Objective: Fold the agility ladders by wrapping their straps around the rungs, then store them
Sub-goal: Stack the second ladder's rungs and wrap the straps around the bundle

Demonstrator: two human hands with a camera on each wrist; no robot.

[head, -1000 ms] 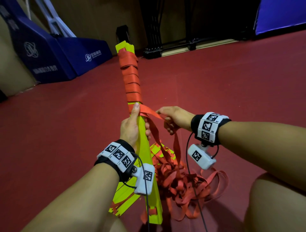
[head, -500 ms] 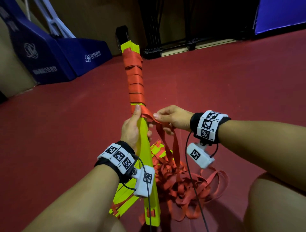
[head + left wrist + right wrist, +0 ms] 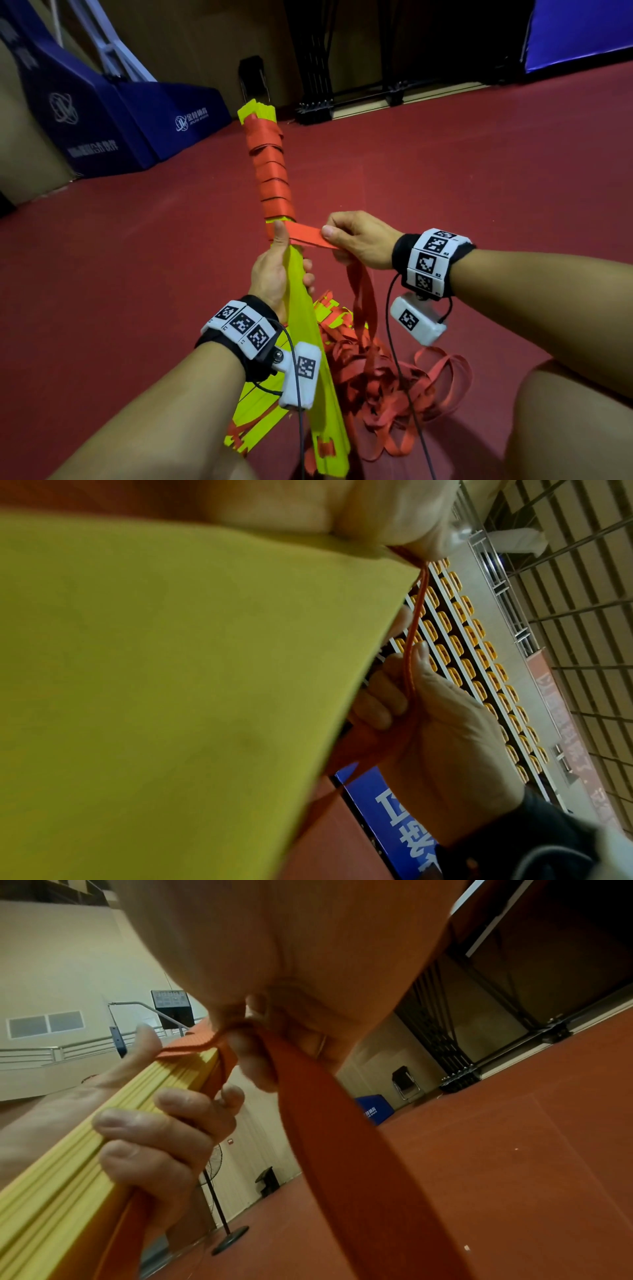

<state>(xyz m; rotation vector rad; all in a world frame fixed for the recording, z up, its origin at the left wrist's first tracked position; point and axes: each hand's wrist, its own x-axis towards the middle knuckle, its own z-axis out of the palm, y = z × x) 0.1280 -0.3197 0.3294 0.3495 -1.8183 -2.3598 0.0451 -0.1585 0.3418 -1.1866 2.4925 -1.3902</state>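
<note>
A stack of yellow ladder rungs points up and away from me, its upper half bound in coils of red strap. My left hand grips the stack just below the coils, thumb pressed on the newest turn. My right hand pinches the red strap and holds it taut to the right of the stack. In the right wrist view the strap runs from my fingers down past the rungs. The left wrist view is mostly filled by a yellow rung.
A loose heap of red strap and more yellow rungs lie on the red floor between my knees. Blue padded mats stand at the back left, a black metal rack at the back centre.
My right hand has drawn the strap up and out to the right, so it now runs level and taut. The rung stack has tilted slightly rightwards. My left hand keeps its grip.
</note>
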